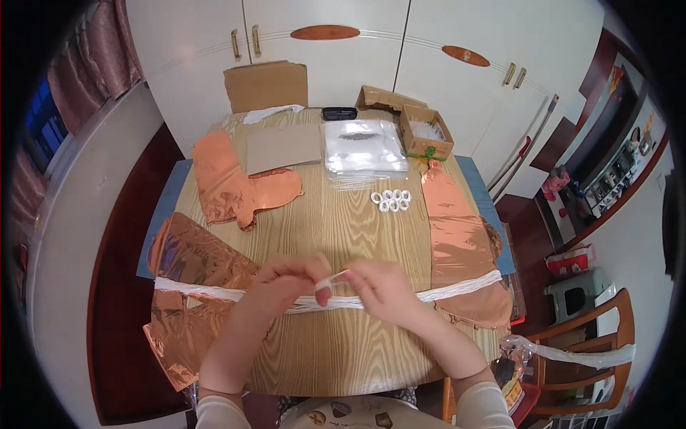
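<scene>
My left hand (296, 282) and my right hand (379, 286) meet above the near middle of the table, fingers pinched. Between them a thin white strip (333, 279) is stretched from one set of fingertips to the other; motion blurs its detail. Below the hands, a long bundle of white strands (461, 286) runs across the table from side to side. It lies over copper-coloured foil sheets, one a deflated foil balloon shape (200, 250) at the left and another foil piece (464, 250) at the right. Several small white rings (393, 205) sit beyond my right hand.
A stack of clear plastic bags (364, 146) lies at the far middle, beside a grey-brown cardboard sheet (286, 149). An open cardboard box (426, 132) stands at the far right. More copper foil (221, 179) rests at the far left. A wooden chair (622, 329) stands at right.
</scene>
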The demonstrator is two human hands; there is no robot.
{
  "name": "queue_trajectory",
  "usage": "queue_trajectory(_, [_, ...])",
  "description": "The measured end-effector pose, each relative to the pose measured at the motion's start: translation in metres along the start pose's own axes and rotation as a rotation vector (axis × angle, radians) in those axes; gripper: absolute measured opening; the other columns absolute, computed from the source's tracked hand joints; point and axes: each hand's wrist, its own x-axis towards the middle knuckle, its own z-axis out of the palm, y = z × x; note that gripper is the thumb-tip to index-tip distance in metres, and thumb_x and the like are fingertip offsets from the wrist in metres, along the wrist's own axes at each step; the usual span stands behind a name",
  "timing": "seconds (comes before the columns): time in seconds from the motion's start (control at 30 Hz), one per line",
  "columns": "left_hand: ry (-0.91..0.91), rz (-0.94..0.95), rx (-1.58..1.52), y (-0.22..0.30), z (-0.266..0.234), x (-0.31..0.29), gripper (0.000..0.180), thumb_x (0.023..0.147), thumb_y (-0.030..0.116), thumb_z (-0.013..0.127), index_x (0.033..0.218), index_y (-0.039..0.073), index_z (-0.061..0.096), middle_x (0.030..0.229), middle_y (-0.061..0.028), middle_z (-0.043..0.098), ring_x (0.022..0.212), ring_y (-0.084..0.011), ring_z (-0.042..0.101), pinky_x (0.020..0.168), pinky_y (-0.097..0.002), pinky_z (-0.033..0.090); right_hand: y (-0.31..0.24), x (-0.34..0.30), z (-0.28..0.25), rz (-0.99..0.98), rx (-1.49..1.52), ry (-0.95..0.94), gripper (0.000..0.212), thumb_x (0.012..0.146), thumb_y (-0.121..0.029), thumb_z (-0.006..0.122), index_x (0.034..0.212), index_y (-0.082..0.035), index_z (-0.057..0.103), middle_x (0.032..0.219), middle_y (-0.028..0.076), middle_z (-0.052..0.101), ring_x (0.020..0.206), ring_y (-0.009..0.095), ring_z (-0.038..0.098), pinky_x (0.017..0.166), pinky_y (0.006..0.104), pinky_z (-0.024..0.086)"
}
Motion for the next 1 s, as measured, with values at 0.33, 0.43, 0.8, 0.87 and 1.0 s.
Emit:
queue_trajectory(0.33, [0.152,0.077,0.063,0.007,0.016,0.006,0.012,0.081,0.002,0.052,0.088,-0.001,0.061,0.089,-0.0076,0.06,0.08,-0.0139,0.054,0.071,-0.0292,0.043,0.009,-0.004,0.002,-0.041,0.041,-0.063,0.011,0.082,-0.01,0.049,0.083,-0.005,0.058,0.07,0.012,0.059,0.065,0.027,0.06,0.056,0.0355,0.047])
queue_trajectory(0.43, [0.159,0.194,0.646,0.006,0.013,0.012,0.011,0.081,0.002,0.052,0.087,-0.001,0.061,0.09,-0.0079,0.06,0.08,-0.0137,0.054,0.069,-0.0297,0.044,-0.001,-0.005,-0.002,-0.153,0.108,-0.075,0.011,0.082,-0.009,0.049,0.084,-0.005,0.058,0.068,0.012,0.058,0.063,0.026,0.06,0.055,0.035,0.047])
queue_trajectory(0.8, [0.098,0.009,0.649,0.009,0.007,0.005,0.014,0.084,0.006,0.051,0.085,0.0,0.063,0.085,-0.0082,0.062,0.083,-0.0139,0.054,0.072,-0.0295,0.043,0.002,-0.003,0.0,-0.11,0.156,0.079,0.01,0.081,-0.007,0.051,0.084,-0.005,0.06,0.063,0.012,0.056,0.054,0.024,0.058,0.051,0.0318,0.046])
queue_trajectory(0.87, [0.004,-0.112,0.078,0.014,0.008,-0.002,0.015,0.084,0.007,0.05,0.085,0.0,0.063,0.085,-0.0086,0.062,0.084,-0.0143,0.054,0.073,-0.0296,0.042,0.005,-0.001,-0.002,0.054,0.054,0.079,0.01,0.082,-0.008,0.052,0.084,-0.005,0.06,0.063,0.012,0.056,0.054,0.024,0.058,0.051,0.0317,0.046])
queue_trajectory(1.0, [0.327,0.065,0.326,0.011,0.027,0.011,0.014,0.084,0.004,0.05,0.087,0.0,0.062,0.084,-0.0085,0.062,0.083,-0.0142,0.054,0.072,-0.0291,0.042,-0.007,-0.009,0.001,-0.024,-0.014,-0.047,0.008,0.082,-0.011,0.053,0.083,-0.005,0.059,0.063,0.012,0.056,0.054,0.026,0.058,0.049,0.0328,0.045])
